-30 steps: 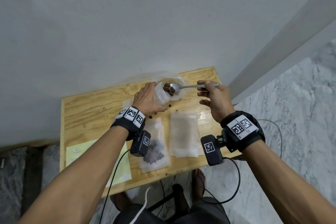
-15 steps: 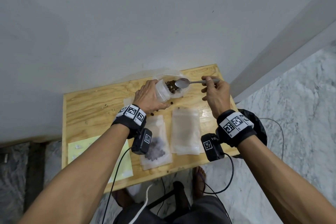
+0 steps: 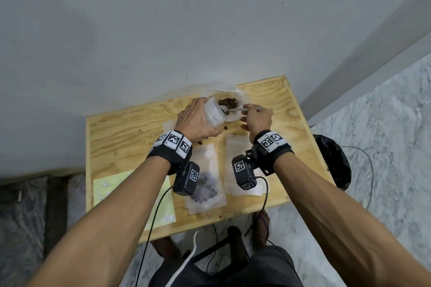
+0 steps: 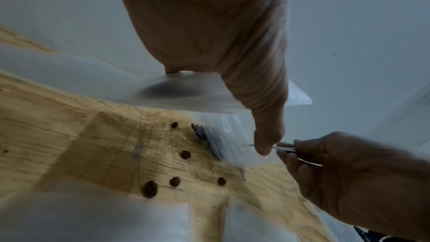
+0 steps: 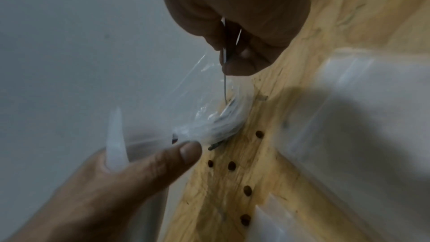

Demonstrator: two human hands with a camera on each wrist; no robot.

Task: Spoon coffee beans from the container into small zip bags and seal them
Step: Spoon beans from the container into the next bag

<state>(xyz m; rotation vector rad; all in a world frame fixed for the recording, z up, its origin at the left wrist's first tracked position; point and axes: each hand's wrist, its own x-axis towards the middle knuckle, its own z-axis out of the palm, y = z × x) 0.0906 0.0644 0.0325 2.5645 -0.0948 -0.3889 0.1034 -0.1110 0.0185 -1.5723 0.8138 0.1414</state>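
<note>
My left hand [image 3: 198,121] grips a small frosted zip bag [image 3: 213,114], tilted with its mouth toward the clear container [image 3: 235,119] of coffee beans [image 3: 229,102] at the table's far edge. My right hand [image 3: 255,115] pinches the handle of a metal spoon [image 3: 229,111]; its bowl lies at the bag's mouth, just in front of the beans. In the left wrist view my left hand [image 4: 267,135] holds the zip bag [image 4: 193,95] beside the spoon handle [image 4: 286,147]. In the right wrist view my right hand [image 5: 239,58] holds the spoon [image 5: 224,84] over the container [image 5: 221,117].
A filled zip bag [image 3: 205,190] and a stack of empty bags [image 3: 235,154] lie on the wooden table [image 3: 121,137] near me. Loose beans [image 3: 225,127] are scattered between them. A pale green sheet [image 3: 112,191] lies left; a black bin [image 3: 333,161] stands right.
The spoon, loaded with beans a second ago, has come down and nearer to the bag's mouth. My right hand moved left toward my left hand, which keeps its hold on the bag.
</note>
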